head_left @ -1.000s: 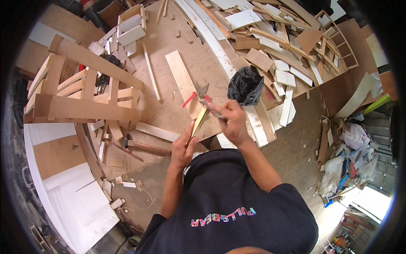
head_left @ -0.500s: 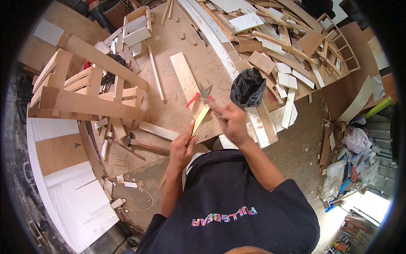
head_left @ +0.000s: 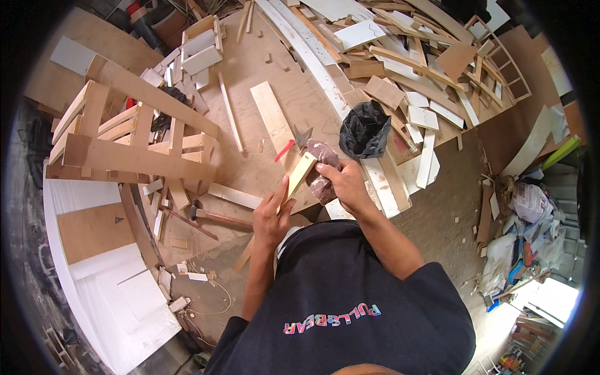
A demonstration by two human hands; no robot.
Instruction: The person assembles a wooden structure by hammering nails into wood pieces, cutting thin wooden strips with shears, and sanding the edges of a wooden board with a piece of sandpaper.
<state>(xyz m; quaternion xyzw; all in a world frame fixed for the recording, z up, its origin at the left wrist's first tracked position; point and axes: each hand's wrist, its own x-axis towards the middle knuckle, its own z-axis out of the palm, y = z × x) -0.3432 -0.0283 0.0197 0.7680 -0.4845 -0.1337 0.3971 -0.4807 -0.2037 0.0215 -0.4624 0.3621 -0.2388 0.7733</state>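
One pale wooden strip (head_left: 300,172) slants above the near edge of the desk (head_left: 262,59), our left hand (head_left: 273,215) closed around its lower part. Our right hand (head_left: 349,186) pinches a creased reddish-brown sheet (head_left: 322,186), thumb on top; the strip's upper end overlaps it in view. Red-handled snips (head_left: 302,135) lie just beyond, a black plastic bag (head_left: 364,130) stands to their right, and we see a hammer (head_left: 222,217) lying to our left.
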